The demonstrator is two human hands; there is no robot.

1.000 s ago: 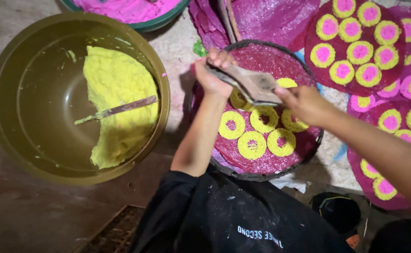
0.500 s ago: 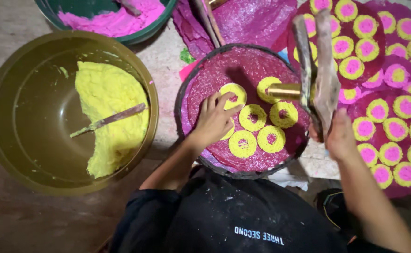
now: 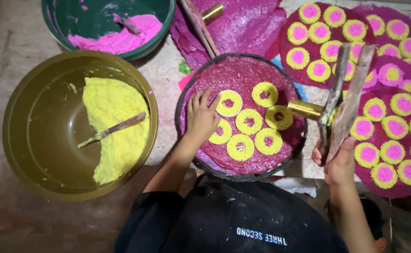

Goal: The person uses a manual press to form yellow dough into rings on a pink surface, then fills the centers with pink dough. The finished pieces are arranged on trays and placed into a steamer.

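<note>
My left hand rests flat on the round magenta tray, fingers spread, touching a yellow dough ring and covering part of another. Several yellow rings with magenta centres lie on that tray. My right hand grips a wooden two-armed press tool with a brass cylinder at its end, held upright at the tray's right edge.
A large olive bowl at left holds yellow dough and a stick. A green bowl of pink dough sits at top. Magenta sheets carrying yellow rings with pink centres lie at right. A second press tool rests above the tray.
My right hand has lifted the press tool off the tray and swung it to the right. My left hand has come down flat onto the rings.
</note>
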